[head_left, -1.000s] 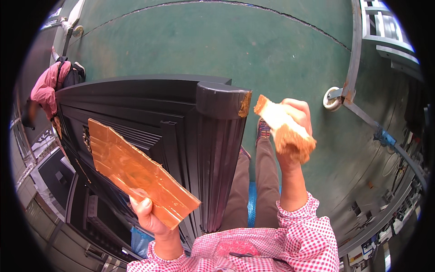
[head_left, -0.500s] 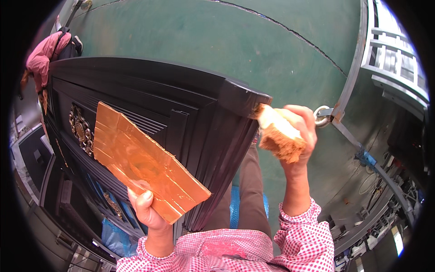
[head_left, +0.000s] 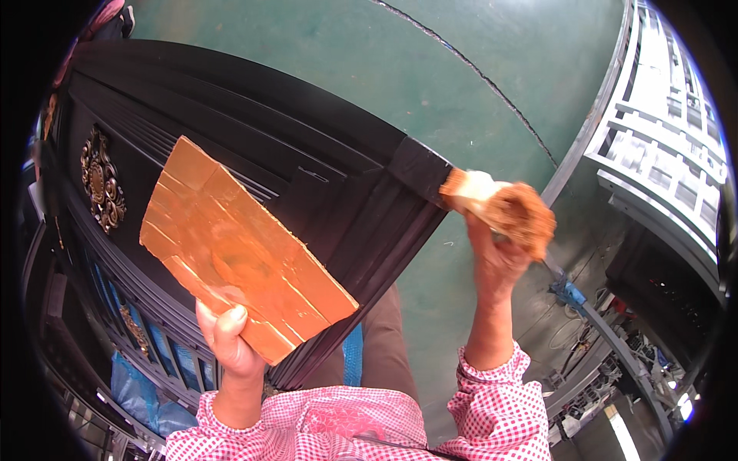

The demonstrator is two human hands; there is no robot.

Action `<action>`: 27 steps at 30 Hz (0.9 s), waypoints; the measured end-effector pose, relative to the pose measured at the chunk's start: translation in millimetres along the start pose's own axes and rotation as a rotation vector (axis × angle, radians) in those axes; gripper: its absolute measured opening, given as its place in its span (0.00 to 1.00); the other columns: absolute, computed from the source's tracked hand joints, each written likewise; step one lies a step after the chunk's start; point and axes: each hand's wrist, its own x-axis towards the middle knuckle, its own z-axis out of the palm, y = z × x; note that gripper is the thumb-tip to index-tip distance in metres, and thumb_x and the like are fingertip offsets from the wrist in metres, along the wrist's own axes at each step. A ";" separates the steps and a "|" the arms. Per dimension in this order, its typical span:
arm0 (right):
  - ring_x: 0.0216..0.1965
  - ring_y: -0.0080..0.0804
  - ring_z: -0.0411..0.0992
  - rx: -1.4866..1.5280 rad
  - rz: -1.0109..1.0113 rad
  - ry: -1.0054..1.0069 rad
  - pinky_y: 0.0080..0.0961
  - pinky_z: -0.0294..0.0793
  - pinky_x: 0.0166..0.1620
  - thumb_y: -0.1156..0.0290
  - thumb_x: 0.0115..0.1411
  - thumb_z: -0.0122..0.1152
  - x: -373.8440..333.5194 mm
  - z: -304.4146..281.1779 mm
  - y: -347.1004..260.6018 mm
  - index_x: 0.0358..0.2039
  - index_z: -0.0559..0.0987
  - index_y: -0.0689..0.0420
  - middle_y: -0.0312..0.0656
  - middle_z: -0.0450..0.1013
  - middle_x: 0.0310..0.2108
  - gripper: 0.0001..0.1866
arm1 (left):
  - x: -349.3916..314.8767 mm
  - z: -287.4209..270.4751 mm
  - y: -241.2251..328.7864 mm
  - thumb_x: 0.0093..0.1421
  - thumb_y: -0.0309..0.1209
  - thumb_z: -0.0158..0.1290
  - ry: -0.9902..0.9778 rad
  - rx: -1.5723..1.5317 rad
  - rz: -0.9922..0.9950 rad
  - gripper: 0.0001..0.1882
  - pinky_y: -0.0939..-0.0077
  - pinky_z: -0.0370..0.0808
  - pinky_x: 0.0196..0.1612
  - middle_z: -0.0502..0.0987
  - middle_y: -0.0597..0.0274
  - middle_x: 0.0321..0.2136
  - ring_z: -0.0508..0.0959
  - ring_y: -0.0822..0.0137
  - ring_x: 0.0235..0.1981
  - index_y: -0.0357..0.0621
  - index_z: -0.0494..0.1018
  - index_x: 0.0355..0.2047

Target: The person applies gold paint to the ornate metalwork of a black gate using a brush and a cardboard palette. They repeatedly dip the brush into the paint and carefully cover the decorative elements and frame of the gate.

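My left hand (head_left: 228,338) grips a flat piece of cardboard (head_left: 246,253), thumb on its near edge. The cardboard has a coppery sheen, creases and a darker smeared patch in the middle. It is held above a large black panelled door (head_left: 338,207), covering part of its face. My right hand (head_left: 500,253) is closed around a fluffy orange-brown wad (head_left: 523,219) with a pale part; its exact kind is unclear. The wad's left end is at the door's right-hand corner, touching or very close to it. An ornate bronze-coloured medallion (head_left: 102,180) decorates the door's left part.
Green floor (head_left: 323,58) with a dark crack extends beyond the door. A metal rail (head_left: 592,138) runs along the right, beside white slatted frames (head_left: 669,115). Blue plastic wrapping (head_left: 134,388) lies at lower left. Another person's pink sleeve (head_left: 104,15) shows at the far left.
My right hand has turned and the wad has swung slightly right, its underside now facing up. The view has shifted, and the other person is mostly out of sight. My left hand keeps the cardboard.
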 end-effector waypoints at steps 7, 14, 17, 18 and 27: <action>0.34 0.29 0.72 -0.037 0.273 0.065 0.22 0.70 0.39 0.84 0.44 0.62 -7.8 -13.9 0.0 0.36 0.76 0.63 0.40 0.72 0.33 0.15 | 3.3 -13.8 -0.4 0.47 0.29 0.44 -0.003 -0.039 -0.026 0.31 0.68 0.68 0.50 0.65 0.51 0.45 0.70 0.61 0.45 0.34 0.52 0.53; 0.37 0.32 0.72 0.008 0.291 -0.025 0.26 0.70 0.42 0.84 0.48 0.58 3.1 -15.5 0.3 0.38 0.74 0.64 0.42 0.73 0.35 0.13 | 3.3 -8.6 -0.7 0.44 0.27 0.45 0.053 -0.105 -0.053 0.34 0.68 0.66 0.50 0.64 0.51 0.45 0.68 0.61 0.46 0.33 0.51 0.54; 0.36 0.34 0.72 -0.154 0.091 -0.081 0.28 0.70 0.42 0.81 0.47 0.61 11.7 -10.8 -12.5 0.36 0.74 0.63 0.42 0.73 0.34 0.13 | 6.1 -14.7 -2.8 0.45 0.26 0.44 0.008 -0.140 -0.070 0.33 0.69 0.65 0.50 0.65 0.52 0.45 0.68 0.62 0.46 0.33 0.51 0.54; 0.35 0.35 0.71 -0.237 0.060 -0.126 0.27 0.69 0.40 0.81 0.46 0.62 19.0 -3.6 -18.8 0.35 0.74 0.62 0.42 0.72 0.33 0.14 | 6.0 -13.7 -3.3 0.45 0.25 0.44 0.023 -0.150 -0.066 0.33 0.69 0.65 0.50 0.64 0.52 0.45 0.68 0.62 0.46 0.34 0.51 0.54; 0.36 0.40 0.68 -0.468 -0.110 -0.280 0.31 0.64 0.43 0.77 0.40 0.65 49.9 8.1 -43.1 0.32 0.74 0.59 0.41 0.70 0.31 0.16 | 9.4 -26.0 -9.3 0.46 0.22 0.43 0.006 -0.196 -0.099 0.32 0.70 0.65 0.50 0.64 0.54 0.45 0.67 0.65 0.46 0.35 0.52 0.54</action>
